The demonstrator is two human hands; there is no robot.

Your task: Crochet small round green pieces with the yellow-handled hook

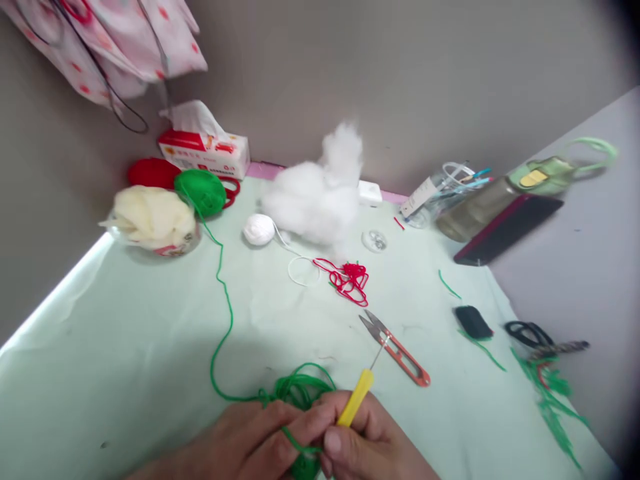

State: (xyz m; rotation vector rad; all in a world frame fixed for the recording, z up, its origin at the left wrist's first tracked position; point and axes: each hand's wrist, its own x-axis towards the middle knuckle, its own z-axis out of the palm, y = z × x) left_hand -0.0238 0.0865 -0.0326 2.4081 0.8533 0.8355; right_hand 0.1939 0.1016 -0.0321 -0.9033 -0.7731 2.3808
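Note:
My left hand (270,437) is closed on a green crochet piece (305,465) at the bottom of the view, with a strand of green yarn looped over a finger. Between the thumb and fingers of my right hand (367,440) is a crochet hook (356,399) with a yellow handle, its metal shaft pointing up and away. Both hands meet over the work, so most of the piece is hidden. Loose loops of green yarn (303,387) lie just beyond my fingers. From there a strand runs back to the green yarn ball (201,193).
Orange thread snips (400,353) lie beyond my right hand. Farther back are tangled red yarn (353,283), a white yarn ball (259,229) and white stuffing (320,193). A tissue box (220,155) stands behind; a bottle (480,207) and a phone (510,230) stand at right.

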